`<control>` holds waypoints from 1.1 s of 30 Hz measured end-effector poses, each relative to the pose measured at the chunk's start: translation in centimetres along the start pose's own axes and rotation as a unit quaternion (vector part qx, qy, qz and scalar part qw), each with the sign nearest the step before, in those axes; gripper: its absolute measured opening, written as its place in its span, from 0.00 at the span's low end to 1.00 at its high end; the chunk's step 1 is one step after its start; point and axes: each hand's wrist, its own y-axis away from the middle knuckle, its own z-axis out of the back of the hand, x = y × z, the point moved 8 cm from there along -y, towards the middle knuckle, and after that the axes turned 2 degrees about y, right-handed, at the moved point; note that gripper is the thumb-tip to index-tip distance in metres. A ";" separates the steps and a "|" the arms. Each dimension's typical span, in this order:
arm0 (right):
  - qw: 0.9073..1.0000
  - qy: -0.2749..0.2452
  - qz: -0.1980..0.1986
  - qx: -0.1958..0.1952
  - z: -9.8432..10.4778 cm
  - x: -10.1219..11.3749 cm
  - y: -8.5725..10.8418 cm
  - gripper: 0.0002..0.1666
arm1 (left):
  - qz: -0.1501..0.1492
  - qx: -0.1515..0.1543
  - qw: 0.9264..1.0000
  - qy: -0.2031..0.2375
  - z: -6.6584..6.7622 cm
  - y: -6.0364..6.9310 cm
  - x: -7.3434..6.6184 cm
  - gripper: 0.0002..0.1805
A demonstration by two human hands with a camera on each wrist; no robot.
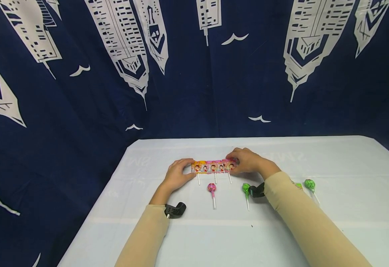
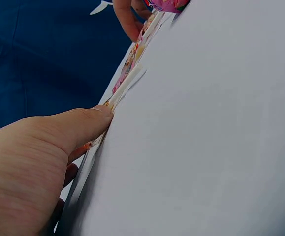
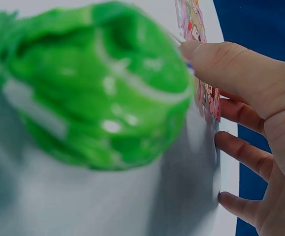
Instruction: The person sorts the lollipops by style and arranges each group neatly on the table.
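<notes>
Left hand grip pinches orange end, right hand grip pink end, of flat lollipop strip; round pink lollipop, green lollipop lie on white desk.

Your right sleeve partly hides a yellow-green thing, so you cannot tell its shape. Your left hand and right hand cover the ends of the strip. In your right wrist view, a green lollipop blurs, cut off at left; your left wrist view's top edge crops a pink lollipop.
</notes>
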 end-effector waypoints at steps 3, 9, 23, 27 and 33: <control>1.000 0.003 -0.006 0.002 -0.1 -0.1 0.1 0.36 | 0.000 0.000 1.000 -0.001 0.0 0.0 0.0 0.28; 1.000 0.008 -0.011 0.000 -0.2 -0.2 0.1 0.37 | 0.004 -0.001 1.000 -0.003 0.1 0.1 -0.1 0.28; 1.000 0.011 -0.013 -0.005 -0.3 -0.2 0.4 0.39 | 0.005 -0.001 1.000 0.000 0.2 0.2 -0.2 0.29; 1.000 0.008 -0.015 -0.005 -0.2 -0.2 0.5 0.40 | 0.004 -0.003 1.000 -0.001 0.2 0.2 -0.2 0.29; 1.000 0.003 -0.020 -0.006 -0.4 -0.4 0.7 0.40 | 0.004 0.000 1.000 -0.003 0.1 0.1 -0.1 0.29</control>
